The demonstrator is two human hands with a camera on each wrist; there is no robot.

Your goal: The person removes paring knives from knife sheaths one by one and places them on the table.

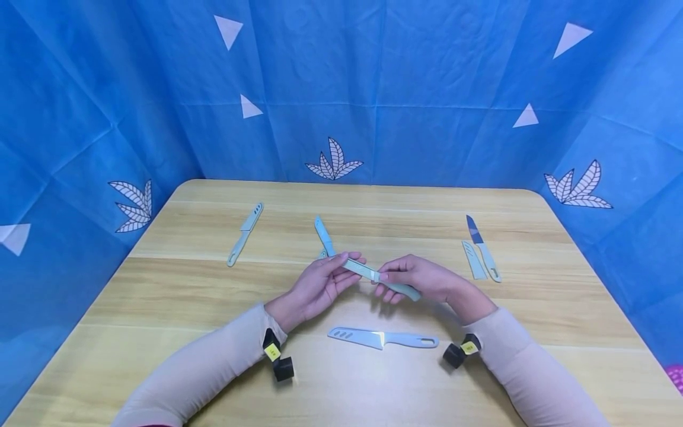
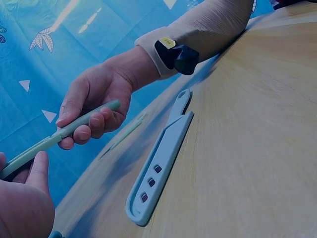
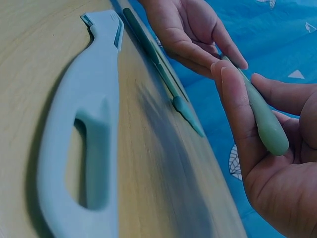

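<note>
A pale green knife is held slantwise between both hands above the table, its sheath (image 1: pixel 360 269) over the blade and its handle (image 1: pixel 401 289) toward the right. My left hand (image 1: pixel 315 289) pinches the sheathed end, thumb on top and fingers beneath. My right hand (image 1: pixel 427 277) grips the handle close to the sheath's mouth, with the handle's rounded butt (image 3: pixel 274 136) poking out of the palm. Below the hands lies a pale blue sheathed knife (image 1: pixel 411 340), also large in the left wrist view, where its sheath (image 2: pixel 161 168) shows several holes.
At the left lies another sheathed knife (image 1: pixel 240 243). Just behind the left hand is a blue knife (image 1: pixel 323 234), partly hidden. At the right a knife with a bare dark blade (image 1: pixel 474 230) lies beside its loose sheath (image 1: pixel 474 260). A blue curtain (image 1: pixel 405 71) backs the wooden table (image 1: pixel 160 332).
</note>
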